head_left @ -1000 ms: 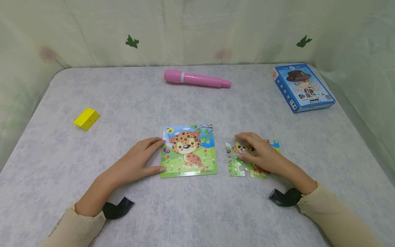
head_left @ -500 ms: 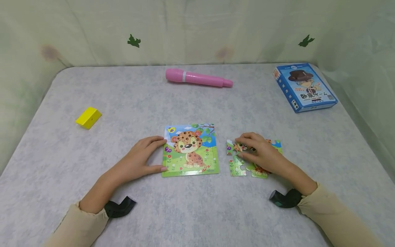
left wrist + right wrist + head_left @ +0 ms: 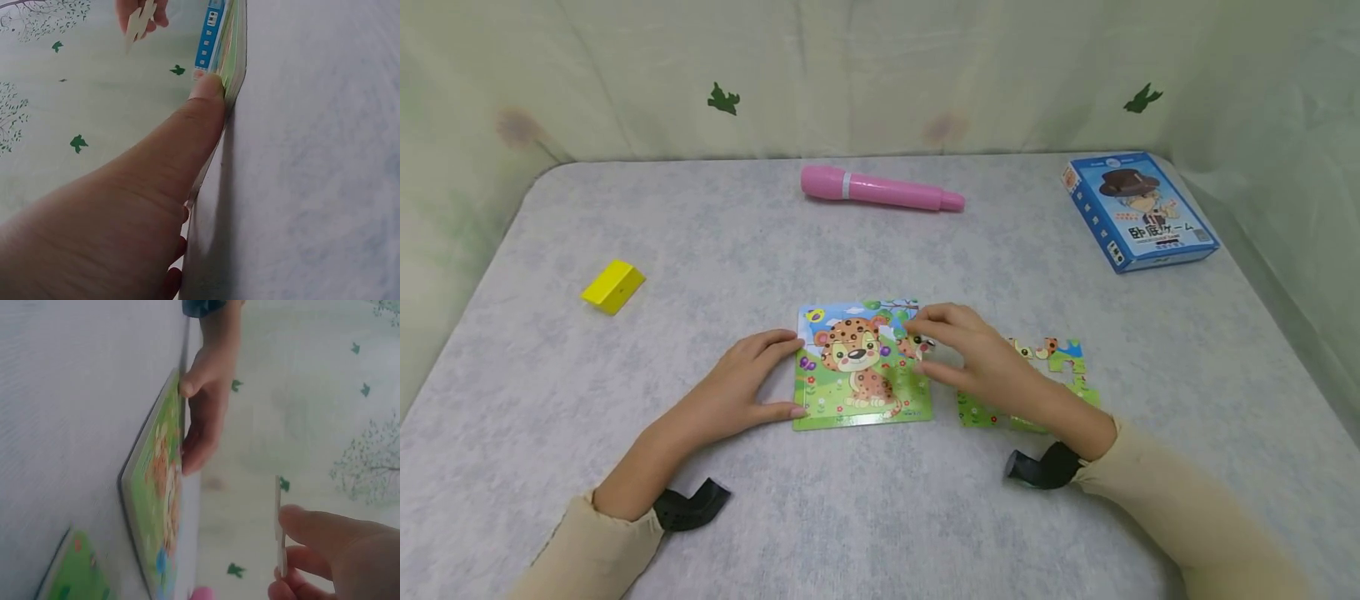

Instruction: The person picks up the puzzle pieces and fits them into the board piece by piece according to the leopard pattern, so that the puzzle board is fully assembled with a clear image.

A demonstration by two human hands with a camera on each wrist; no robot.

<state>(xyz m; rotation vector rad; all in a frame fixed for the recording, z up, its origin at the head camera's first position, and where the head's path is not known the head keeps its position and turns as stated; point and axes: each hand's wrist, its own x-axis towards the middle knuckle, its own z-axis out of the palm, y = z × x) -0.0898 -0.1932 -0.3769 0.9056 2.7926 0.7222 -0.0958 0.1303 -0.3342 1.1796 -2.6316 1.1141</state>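
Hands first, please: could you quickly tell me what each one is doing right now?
Left hand: open, fingers resting against the puzzle board edge.
Right hand: pinching a puzzle piece above the board.

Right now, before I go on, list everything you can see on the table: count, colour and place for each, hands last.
puzzle board: 1, green with a spotted leopard cub picture, centre of the table
puzzle piece: 1, leopard print, pinched above the board's right edge
loose puzzle pieces: several, exact count unclear, green and orange, right of the board
toy microphone: 1, pink, far centre
block: 1, yellow, far left
card game box: 1, blue, far right corner
table: 1, grey mottled cover
curtain: pale green with leaf marks, behind
left hand: fingers straight against the board's left edge
right hand: pinches the puzzle piece
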